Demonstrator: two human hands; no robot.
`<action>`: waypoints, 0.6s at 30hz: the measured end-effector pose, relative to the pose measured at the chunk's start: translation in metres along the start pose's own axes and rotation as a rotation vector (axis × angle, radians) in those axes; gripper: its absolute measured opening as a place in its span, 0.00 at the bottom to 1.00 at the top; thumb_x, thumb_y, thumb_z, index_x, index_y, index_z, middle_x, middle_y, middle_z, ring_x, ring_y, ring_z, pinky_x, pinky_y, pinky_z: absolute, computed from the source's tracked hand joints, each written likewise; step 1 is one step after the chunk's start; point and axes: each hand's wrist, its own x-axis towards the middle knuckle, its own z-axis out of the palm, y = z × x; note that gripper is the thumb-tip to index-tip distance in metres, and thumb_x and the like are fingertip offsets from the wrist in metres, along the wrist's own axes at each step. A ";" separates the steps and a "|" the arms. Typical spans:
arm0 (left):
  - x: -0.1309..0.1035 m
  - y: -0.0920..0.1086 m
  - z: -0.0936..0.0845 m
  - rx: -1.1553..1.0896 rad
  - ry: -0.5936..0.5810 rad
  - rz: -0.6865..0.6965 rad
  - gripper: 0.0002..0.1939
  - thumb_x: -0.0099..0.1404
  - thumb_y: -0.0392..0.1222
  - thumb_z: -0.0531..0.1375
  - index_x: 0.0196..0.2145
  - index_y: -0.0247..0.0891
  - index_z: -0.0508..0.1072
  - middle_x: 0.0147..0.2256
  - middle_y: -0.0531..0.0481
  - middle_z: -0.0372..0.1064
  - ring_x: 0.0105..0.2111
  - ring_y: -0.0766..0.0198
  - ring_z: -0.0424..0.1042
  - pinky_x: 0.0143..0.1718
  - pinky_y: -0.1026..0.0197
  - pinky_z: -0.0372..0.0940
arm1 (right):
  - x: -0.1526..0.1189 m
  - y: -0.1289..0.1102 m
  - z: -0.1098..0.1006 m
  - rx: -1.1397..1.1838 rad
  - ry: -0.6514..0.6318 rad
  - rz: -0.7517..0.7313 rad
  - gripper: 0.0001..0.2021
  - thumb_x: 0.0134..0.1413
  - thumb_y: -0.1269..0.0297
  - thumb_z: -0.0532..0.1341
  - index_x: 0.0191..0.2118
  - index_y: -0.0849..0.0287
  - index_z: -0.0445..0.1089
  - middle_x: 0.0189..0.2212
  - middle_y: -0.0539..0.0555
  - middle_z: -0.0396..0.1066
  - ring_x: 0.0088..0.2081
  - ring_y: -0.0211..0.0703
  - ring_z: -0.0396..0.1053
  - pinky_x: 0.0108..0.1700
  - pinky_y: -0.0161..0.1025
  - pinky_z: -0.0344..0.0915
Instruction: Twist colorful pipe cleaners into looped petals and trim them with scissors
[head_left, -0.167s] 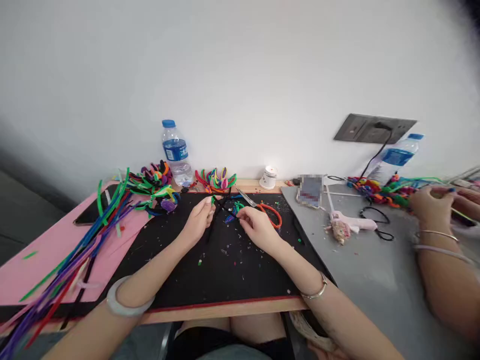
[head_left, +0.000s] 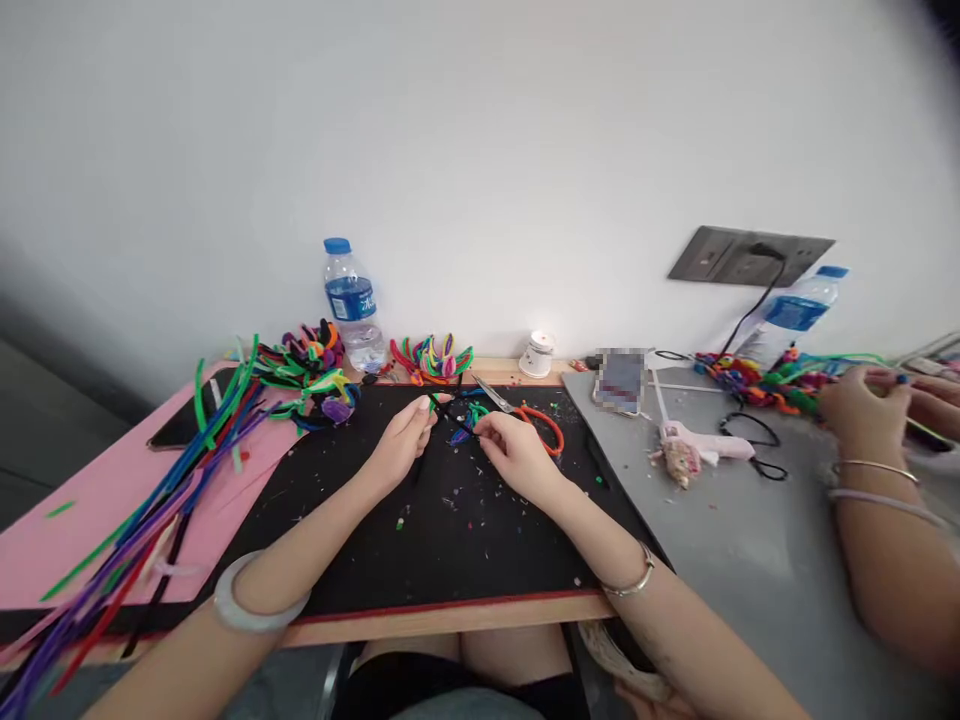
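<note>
Fingers of my left hand (head_left: 405,440) are pinched round black pipe cleaners with a bit of green at the tip. One black pipe cleaner (head_left: 455,417) stretches across to my right hand (head_left: 517,455), whose thumb and fingers close on its other end. Another black length hangs below my left fingers. Just behind my right hand lie scissors (head_left: 546,425) with orange-red handles, blades pointing to the back left. A small blue and green pipe-cleaner piece (head_left: 461,432) rests on the black mat (head_left: 450,560) between my hands, partly hidden.
Loose pipe cleaners (head_left: 161,490) spread over a pink sheet (head_left: 67,545) and a phone at left. Behind stand a water bottle (head_left: 351,310), a coloured bundle (head_left: 431,358) and a white cup (head_left: 538,355). Rightward are a pink glue gun (head_left: 705,445) and another person's hands (head_left: 866,410).
My left hand has shifted slightly to the right, its fingertips turned a little. My right hand stays in nearly the same place, holding the black pipe cleaner.
</note>
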 end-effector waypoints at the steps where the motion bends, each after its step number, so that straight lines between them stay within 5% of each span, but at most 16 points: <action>1: 0.000 0.000 0.000 -0.009 -0.007 0.003 0.18 0.63 0.51 0.47 0.45 0.37 0.65 0.24 0.57 0.46 0.15 0.76 0.42 0.14 0.70 0.38 | 0.000 0.000 0.000 0.005 0.002 0.000 0.07 0.50 0.76 0.53 0.34 0.59 0.63 0.25 0.50 0.64 0.27 0.36 0.62 0.31 0.32 0.58; 9: 0.000 0.003 -0.004 -0.081 0.131 0.083 0.18 0.62 0.49 0.49 0.45 0.37 0.65 0.24 0.57 0.46 0.15 0.76 0.43 0.14 0.71 0.41 | -0.001 -0.003 -0.002 0.017 -0.011 -0.011 0.07 0.49 0.76 0.52 0.34 0.59 0.63 0.26 0.50 0.64 0.28 0.35 0.62 0.31 0.33 0.58; 18: -0.005 -0.001 0.002 0.155 -0.091 0.013 0.23 0.64 0.52 0.45 0.47 0.36 0.65 0.22 0.57 0.46 0.16 0.74 0.43 0.15 0.69 0.41 | -0.002 -0.004 0.000 0.084 0.008 0.022 0.07 0.50 0.75 0.52 0.34 0.59 0.64 0.25 0.50 0.65 0.27 0.35 0.63 0.31 0.33 0.59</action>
